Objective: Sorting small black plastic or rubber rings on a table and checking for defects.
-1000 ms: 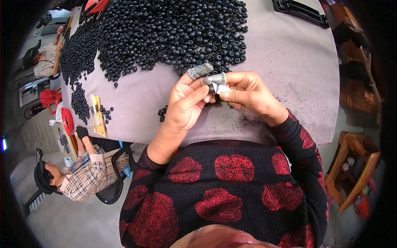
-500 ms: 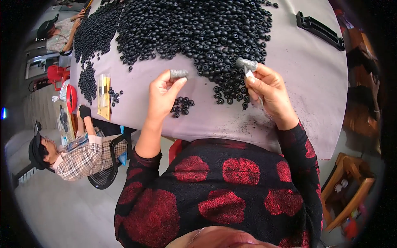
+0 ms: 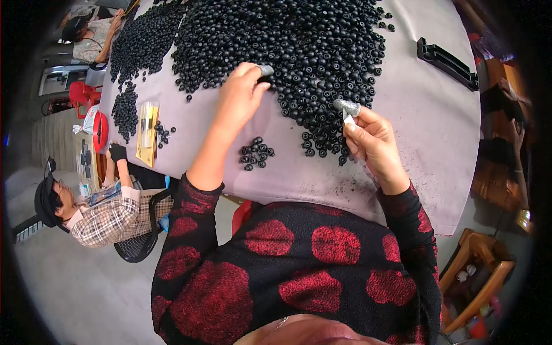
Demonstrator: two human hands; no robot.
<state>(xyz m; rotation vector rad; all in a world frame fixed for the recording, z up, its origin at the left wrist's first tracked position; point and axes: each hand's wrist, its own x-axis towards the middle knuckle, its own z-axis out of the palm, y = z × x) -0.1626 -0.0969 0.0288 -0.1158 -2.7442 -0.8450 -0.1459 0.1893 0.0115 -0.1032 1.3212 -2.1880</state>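
Note:
A broad heap of small round black pieces (image 3: 276,40), ring-like on one face, covers the far part of the table. My left hand (image 3: 241,95) reaches to the near edge of this heap, thumb and forefinger apart. A grey finger wrap covers its forefinger. Beside the heap's near right end, my right hand (image 3: 371,141) pinches a small flat pale pointed piece (image 3: 347,117); its exact kind does not show. Another grey wrap (image 3: 347,106) is on that hand's forefinger. A small group of the same black pieces (image 3: 256,153) lies apart, nearer to me.
A long black plastic tray-like part (image 3: 447,63) lies at the far right. Dark crumbs (image 3: 339,179) dot the pale tablecloth (image 3: 287,187) near me. At left are a second black heap (image 3: 144,43), a yellow card (image 3: 146,138) and a seated person (image 3: 115,213). A wooden stool (image 3: 477,279) stands right.
My left hand has moved away from me to the heap's edge, and its thumb and forefinger have parted. My right hand keeps its pinch on the pale piece. The view has shifted slightly.

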